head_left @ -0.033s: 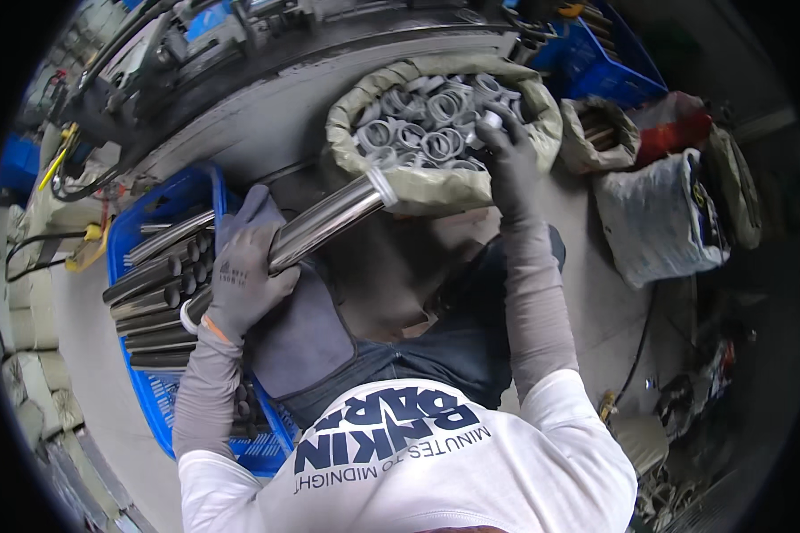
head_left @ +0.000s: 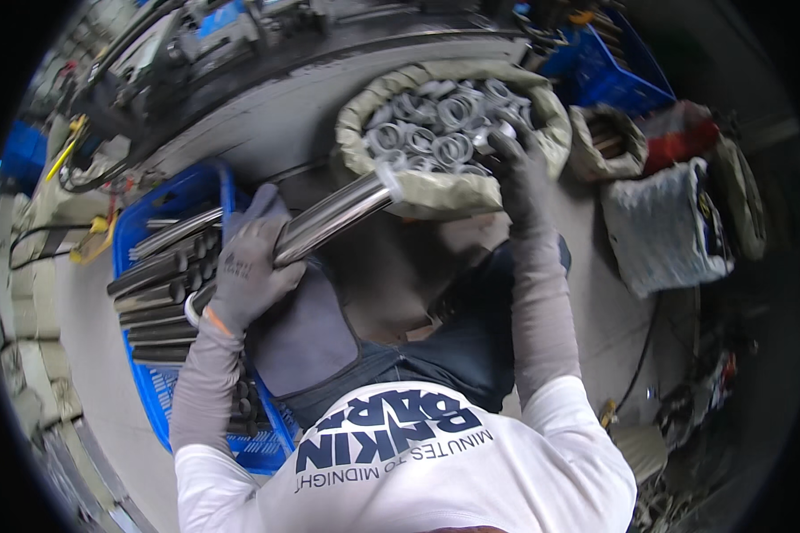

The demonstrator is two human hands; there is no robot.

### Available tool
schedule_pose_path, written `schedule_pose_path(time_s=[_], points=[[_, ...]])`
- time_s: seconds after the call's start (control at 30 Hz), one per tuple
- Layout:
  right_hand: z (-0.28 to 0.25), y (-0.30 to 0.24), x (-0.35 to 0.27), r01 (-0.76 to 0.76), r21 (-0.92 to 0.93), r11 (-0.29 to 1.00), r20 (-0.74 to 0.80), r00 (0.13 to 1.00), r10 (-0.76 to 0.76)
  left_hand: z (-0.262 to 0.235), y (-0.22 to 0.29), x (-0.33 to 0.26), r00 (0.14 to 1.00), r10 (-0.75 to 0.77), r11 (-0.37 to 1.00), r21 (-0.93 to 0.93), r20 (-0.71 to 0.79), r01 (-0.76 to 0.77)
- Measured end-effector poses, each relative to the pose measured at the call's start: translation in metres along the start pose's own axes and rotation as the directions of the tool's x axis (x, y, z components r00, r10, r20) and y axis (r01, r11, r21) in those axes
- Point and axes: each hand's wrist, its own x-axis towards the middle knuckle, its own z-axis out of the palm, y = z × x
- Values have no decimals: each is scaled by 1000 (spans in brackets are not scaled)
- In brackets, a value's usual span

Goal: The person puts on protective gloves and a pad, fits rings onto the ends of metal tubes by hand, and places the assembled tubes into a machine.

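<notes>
My gloved left hand (head_left: 256, 266) is closed around a shiny metal tube (head_left: 333, 222), tilted with its far end up and to the right. A pale plastic ring (head_left: 388, 180) caps that far end, and another pale ring (head_left: 191, 308) shows at the near end by my wrist. At the right side of an open sack (head_left: 453, 197) full of grey-white rings, my gloved right hand (head_left: 520, 164) has its fingers bent around a pale ring (head_left: 501, 131). The fingers partly hide this ring. The tube's far end is close to the sack's near-left rim.
Left of me, a blue crate (head_left: 156, 382) holds several dark and shiny tubes (head_left: 151, 306). A grey cloth pad (head_left: 302, 333) lies on my left thigh. To the right stand a smaller sack (head_left: 606, 142), a whitish bag (head_left: 662, 226) and a blue bin (head_left: 618, 75). Machinery (head_left: 213, 53) runs along the far side.
The whole view has shifted slightly, so things appear a little further right and lower. Both hands keep their grips, and the right fingers have moved slightly at the ring.
</notes>
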Motion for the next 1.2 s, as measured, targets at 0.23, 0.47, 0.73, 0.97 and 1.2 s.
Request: schedule_pose_path(time_s=[0.23,0.47,0.73,0.97,1.2], points=[[-24,48,7,465,-756,461,345,881,-323,-34,-25,140,969,138,948,310,-202,-71],[-40,31,-8,408,-913,32,409,909,75,-59,-60,304,942,-1,904,403,-335,144],[-21,21,-7,414,-905,-98,396,903,167,-37,-128,422,922,-35,833,498,-387,240],[-20,34,0,504,-863,-39,500,862,89,-39,-131,410,981,-38,836,532,-190,136],[-17,26,-14,475,-879,34,477,878,38,-10,-95,162,875,359,925,246,-323,-289]])
